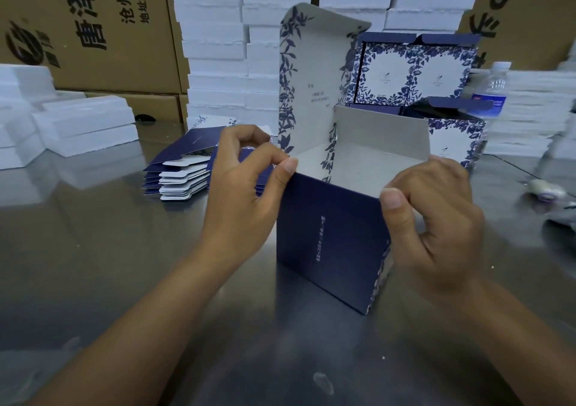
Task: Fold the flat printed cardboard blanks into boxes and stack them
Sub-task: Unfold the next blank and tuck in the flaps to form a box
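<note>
A navy blue box with a white inside stands open on the metal table in front of me. Its tall lid flap, white with blue leaf print, stands upright at the back. My left hand pinches the box's top left corner. At the top right corner, my right hand grips the front wall. A pile of flat navy blanks lies to the left, behind my left hand. Folded boxes with floral fronts are stacked behind the open box at the right.
White foam trays are piled high along the back and lie at the left. Brown cartons stand behind them. A water bottle stands at the right. A small white and purple object lies near the right edge.
</note>
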Demonstrator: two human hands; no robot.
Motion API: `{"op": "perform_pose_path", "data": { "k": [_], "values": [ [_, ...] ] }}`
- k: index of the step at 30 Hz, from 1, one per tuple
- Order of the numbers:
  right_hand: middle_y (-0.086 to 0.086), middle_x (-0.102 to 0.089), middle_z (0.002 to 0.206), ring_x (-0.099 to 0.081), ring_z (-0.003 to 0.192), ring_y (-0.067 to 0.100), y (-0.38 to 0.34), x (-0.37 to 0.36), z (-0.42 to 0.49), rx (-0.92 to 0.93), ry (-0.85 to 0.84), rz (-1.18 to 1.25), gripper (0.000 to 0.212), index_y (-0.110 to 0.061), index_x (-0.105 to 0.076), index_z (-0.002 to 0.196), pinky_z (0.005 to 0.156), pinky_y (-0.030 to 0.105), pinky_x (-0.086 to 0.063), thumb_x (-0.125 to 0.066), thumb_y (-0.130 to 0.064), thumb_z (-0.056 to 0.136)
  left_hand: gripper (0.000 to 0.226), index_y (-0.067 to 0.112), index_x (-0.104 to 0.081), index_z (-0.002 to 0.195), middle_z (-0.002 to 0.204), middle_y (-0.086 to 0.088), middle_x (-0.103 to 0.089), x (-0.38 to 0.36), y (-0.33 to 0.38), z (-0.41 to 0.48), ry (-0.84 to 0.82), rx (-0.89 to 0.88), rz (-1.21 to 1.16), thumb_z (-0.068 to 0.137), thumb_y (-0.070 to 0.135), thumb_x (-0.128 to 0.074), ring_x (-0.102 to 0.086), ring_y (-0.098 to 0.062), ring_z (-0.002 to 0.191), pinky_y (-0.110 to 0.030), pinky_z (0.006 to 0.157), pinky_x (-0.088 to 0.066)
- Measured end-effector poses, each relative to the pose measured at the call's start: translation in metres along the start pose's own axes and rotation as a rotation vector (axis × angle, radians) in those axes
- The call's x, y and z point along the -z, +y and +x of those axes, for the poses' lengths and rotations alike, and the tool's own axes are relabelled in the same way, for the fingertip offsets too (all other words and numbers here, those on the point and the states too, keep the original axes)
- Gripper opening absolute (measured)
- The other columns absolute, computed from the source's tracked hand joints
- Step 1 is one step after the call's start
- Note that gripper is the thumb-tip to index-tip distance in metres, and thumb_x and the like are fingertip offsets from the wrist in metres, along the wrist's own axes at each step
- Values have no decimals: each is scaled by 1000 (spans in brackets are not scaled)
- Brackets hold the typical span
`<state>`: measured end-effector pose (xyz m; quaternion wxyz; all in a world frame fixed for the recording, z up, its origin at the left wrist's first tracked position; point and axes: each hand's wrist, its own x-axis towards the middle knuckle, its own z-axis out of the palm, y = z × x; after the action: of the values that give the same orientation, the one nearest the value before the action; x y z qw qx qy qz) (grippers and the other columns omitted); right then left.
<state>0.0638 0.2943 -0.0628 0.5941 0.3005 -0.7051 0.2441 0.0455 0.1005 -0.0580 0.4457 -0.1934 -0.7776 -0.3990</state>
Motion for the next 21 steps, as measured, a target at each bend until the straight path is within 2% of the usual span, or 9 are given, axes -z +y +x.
{"op": "perform_pose_path", "data": {
  "k": [4, 8, 10, 12, 15, 18, 21],
  "values": [
    [11, -48, 53, -39, 62, 21, -1, 1, 1, 22, 11, -26, 50, -2, -50, 53, 76, 34, -33, -36, -18, 99, 21, 8, -64, 81, 99, 6, -39, 0, -3, 2, -3, 4, -22, 92, 22, -53, -44, -10, 98, -24, 90, -39],
    [12, -45, 52, -37, 63, 21, -4, -3, 2, 21, 3, -37, 53, -1, -48, 53, 73, 32, -32, -35, -21, 100, 21, 10, -63, 79, 91, 2, -40, 0, -5, 2, 2, -2, -22, 93, 20, -52, -41, -8, 85, -11, 83, -34],
    [10, -50, 55, -42, 65, 21, -4, -2, 2, 30, -11, -18, 53, -2, -51, 55, 73, 34, -34, -35, -24, 100, 17, 17, -60, 79, 87, 6, -42, 1, -4, 3, -10, 13, -47, 92, 22, -51, -45, -1, 85, -7, 80, -33],
    [7, -56, 61, -49, 72, 22, -1, 0, 3, 29, -38, 4, 53, -3, -56, 60, 74, 38, -37, -33, -27, 101, 15, 20, -58, 81, 87, 13, -46, 1, -3, 3, -22, 55, -88, 92, 26, -50, -49, -1, 87, -11, 80, -37],
    [6, -61, 74, -53, 82, 21, 4, 5, 4, 6, -14, 11, 43, -1, -64, 74, 78, 39, -40, -36, -22, 99, 21, 19, -59, 81, 84, 13, -52, 2, -2, 3, -25, 165, -183, 95, 28, -47, -53, -8, 83, -27, 77, -45],
    [-1, -52, 87, -48, 86, 16, 5, 8, 7, -125, 111, 20, 23, -5, -59, 88, 82, 26, -37, -40, -15, 94, 23, 20, -60, 84, 79, 16, -56, 4, -1, 5, -3, 283, -299, 99, 25, -44, -51, -1, 76, -26, 72, -43],
    [-14, -51, 84, -49, 79, 10, 5, 6, 9, -417, 172, 188, 11, -24, -47, 86, 77, 23, -38, -40, -26, 94, 22, 16, -63, 91, 77, 19, -58, 5, 0, 7, 15, 330, -363, 99, 25, -45, -52, 3, 75, -21, 74, -40]
  ]
}}
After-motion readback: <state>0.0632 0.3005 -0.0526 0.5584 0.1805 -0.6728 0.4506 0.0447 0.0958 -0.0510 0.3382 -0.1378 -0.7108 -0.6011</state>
